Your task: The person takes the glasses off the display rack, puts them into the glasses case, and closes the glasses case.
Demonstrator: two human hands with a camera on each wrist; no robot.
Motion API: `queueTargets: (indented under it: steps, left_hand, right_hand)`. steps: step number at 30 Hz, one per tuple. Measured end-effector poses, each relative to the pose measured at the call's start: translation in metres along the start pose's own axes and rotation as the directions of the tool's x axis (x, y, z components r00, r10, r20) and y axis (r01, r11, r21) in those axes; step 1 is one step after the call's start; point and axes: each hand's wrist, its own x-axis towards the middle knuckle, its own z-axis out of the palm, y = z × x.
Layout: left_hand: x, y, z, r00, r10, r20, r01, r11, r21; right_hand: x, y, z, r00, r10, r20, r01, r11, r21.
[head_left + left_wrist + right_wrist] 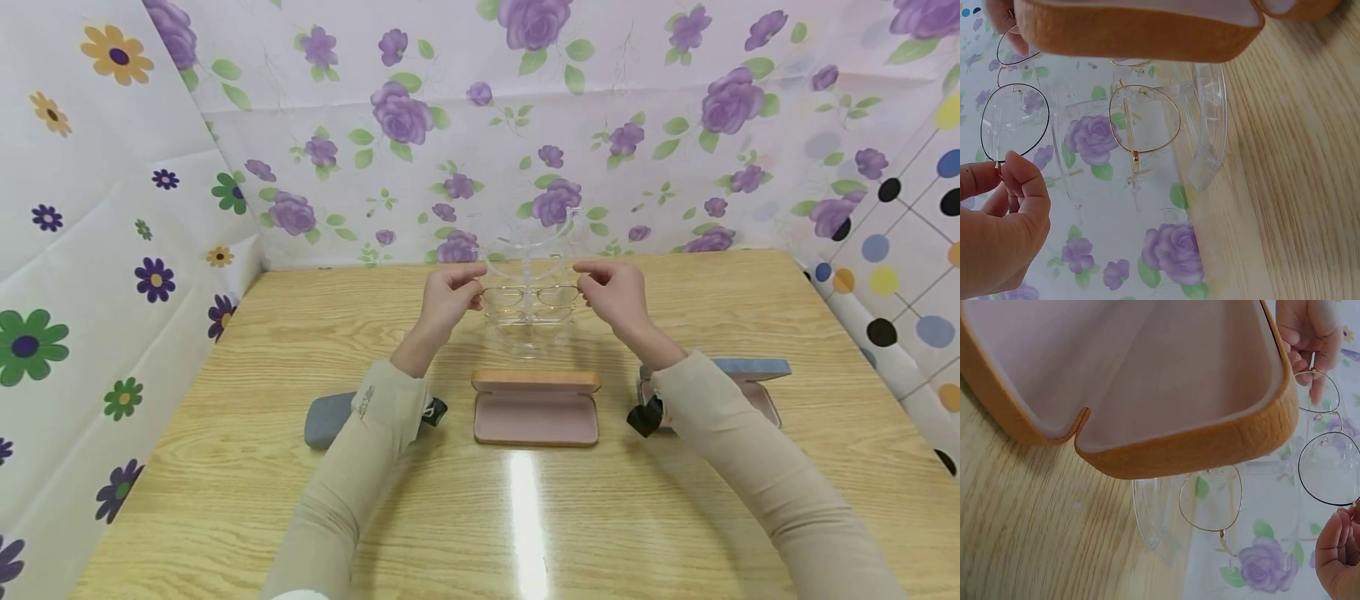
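Observation:
A pair of thin-rimmed eyeglasses [557, 296], black round the lenses with gold hinges, is level in front of a clear display stand [527, 265]. My left hand [446, 297] pinches it near the left hinge between thumb and forefinger. On the other side my right hand [617, 293] pinches the right hinge area. In the left wrist view the left fingertips [1013, 165] meet right under the dark rim. Lower on the stand sits a second pair, gold-rimmed eyeglasses [1179, 119], which neither hand touches.
An orange-brown glasses case [536, 417] lies open just in front of the stand, with a pink lining. At left is a closed grey case [326, 421], partly under my left sleeve. A blue case [753, 367] stands open beneath my right forearm. Flowered sheeting [450, 125] hangs behind the table.

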Motion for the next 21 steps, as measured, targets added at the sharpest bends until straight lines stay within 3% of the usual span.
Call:
queueTargets:
  steps: [21]
  left_hand:
    - [-0.020, 0.007, 0.006, 0.991, 0.038, -0.125, -0.036, 0.999, 0.020]
  right_hand:
    - [-0.014, -0.006, -0.005, 0.999, -0.039, -0.013, 0.040, 0.999, 0.020]
